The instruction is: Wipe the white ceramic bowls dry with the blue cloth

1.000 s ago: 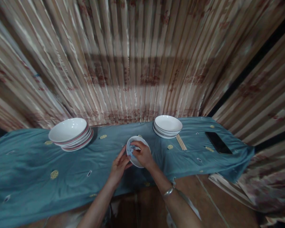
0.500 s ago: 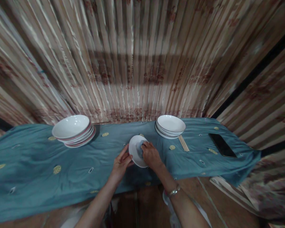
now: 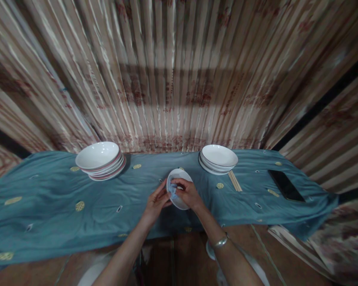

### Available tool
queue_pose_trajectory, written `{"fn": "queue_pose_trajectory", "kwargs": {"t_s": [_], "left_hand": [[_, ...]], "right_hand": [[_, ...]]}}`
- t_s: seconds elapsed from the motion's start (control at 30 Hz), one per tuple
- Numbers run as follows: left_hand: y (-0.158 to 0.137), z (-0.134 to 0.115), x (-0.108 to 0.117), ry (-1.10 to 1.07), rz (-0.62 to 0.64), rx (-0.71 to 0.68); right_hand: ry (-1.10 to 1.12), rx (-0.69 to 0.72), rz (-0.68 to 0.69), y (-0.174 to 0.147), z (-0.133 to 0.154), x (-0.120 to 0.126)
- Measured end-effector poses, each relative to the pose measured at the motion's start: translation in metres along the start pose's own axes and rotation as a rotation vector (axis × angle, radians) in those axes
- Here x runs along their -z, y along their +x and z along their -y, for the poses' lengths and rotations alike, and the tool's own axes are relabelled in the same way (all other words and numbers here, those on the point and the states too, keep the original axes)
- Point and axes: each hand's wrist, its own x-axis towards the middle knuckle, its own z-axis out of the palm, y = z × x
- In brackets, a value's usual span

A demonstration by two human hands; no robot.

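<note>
A small white bowl (image 3: 183,203) is tilted toward me above the front of the table. My left hand (image 3: 157,200) grips its left rim, fingers behind and thumb at the edge. In my right hand (image 3: 188,193) is a bunched light-blue cloth (image 3: 173,188), pressed against the left part of the bowl's inside. The fingers hide some of the cloth. A silver bangle circles my right wrist.
On the teal tablecloth (image 3: 101,202), a stack of white bowls (image 3: 98,157) stands at the left and a stack of white plates (image 3: 219,155) right of centre. Chopsticks (image 3: 235,181) and a black phone (image 3: 285,185) lie to the right. A pleated curtain (image 3: 179,87) hangs behind.
My right hand has moved the cloth from the bowl's right side to its left side. The bowl now tips more steeply. The whole view has shifted slightly.
</note>
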Motion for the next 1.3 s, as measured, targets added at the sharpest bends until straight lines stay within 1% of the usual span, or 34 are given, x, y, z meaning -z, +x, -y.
{"fn": "queue_pose_trajectory", "kwargs": {"t_s": [0.07, 0.13, 0.3, 0.37, 0.43, 0.53, 0.6, 0.67, 0.77, 0.83, 0.87, 0.97, 1.0, 1.07, 1.17, 1.23, 1.3], "left_hand": [[0.000, 0.000, -0.001, -0.009, 0.003, 0.000], [-0.001, 0.001, -0.002, -0.024, 0.007, 0.001], [-0.001, 0.004, -0.003, -0.013, -0.003, -0.016], [-0.002, 0.004, -0.003, -0.004, -0.003, -0.028], [-0.002, 0.003, -0.004, 0.003, -0.002, -0.032], [-0.002, 0.002, -0.004, 0.009, -0.022, -0.029], [-0.001, 0.001, -0.004, 0.015, -0.036, -0.025], [-0.001, 0.002, -0.003, 0.020, -0.040, -0.025], [-0.001, 0.003, -0.002, 0.027, -0.040, -0.027], [-0.001, 0.003, -0.001, 0.027, -0.037, -0.025], [0.000, 0.003, -0.001, 0.023, -0.031, -0.027], [0.000, 0.003, 0.000, 0.022, -0.012, -0.027], [0.000, 0.003, 0.000, 0.028, -0.008, -0.025], [0.001, 0.002, 0.001, 0.046, 0.000, -0.021], [0.001, 0.002, 0.001, 0.062, 0.006, -0.022], [0.001, 0.003, 0.001, 0.062, 0.013, -0.023], [0.001, 0.004, 0.001, 0.058, 0.026, -0.027]], "right_hand": [[-0.105, 0.052, -0.084, 0.005, 0.001, -0.003], [-0.268, 0.117, -0.142, 0.008, 0.001, -0.003], [-0.740, 0.283, -0.204, 0.012, -0.007, 0.006], [-0.908, 0.304, -0.176, 0.010, -0.011, 0.011], [-1.047, 0.283, -0.118, 0.006, -0.013, 0.015], [-1.149, 0.230, -0.011, -0.003, -0.013, 0.021], [-1.120, 0.187, 0.068, -0.009, -0.013, 0.025], [-1.011, 0.141, 0.151, -0.015, -0.011, 0.030], [-0.720, 0.070, 0.268, -0.022, -0.008, 0.034], [-0.479, 0.001, 0.304, -0.024, -0.006, 0.032], [-0.353, -0.036, 0.301, -0.024, -0.005, 0.030], [-0.019, -0.108, 0.221, -0.021, -0.006, 0.018], [0.056, -0.105, 0.178, -0.018, -0.007, 0.014], [0.134, -0.061, 0.084, -0.011, -0.008, 0.005], [0.098, 0.040, -0.062, 0.001, -0.007, -0.004], [-0.005, 0.094, -0.159, 0.007, -0.005, -0.006], [-0.151, 0.149, -0.227, 0.011, -0.003, -0.006]]}}
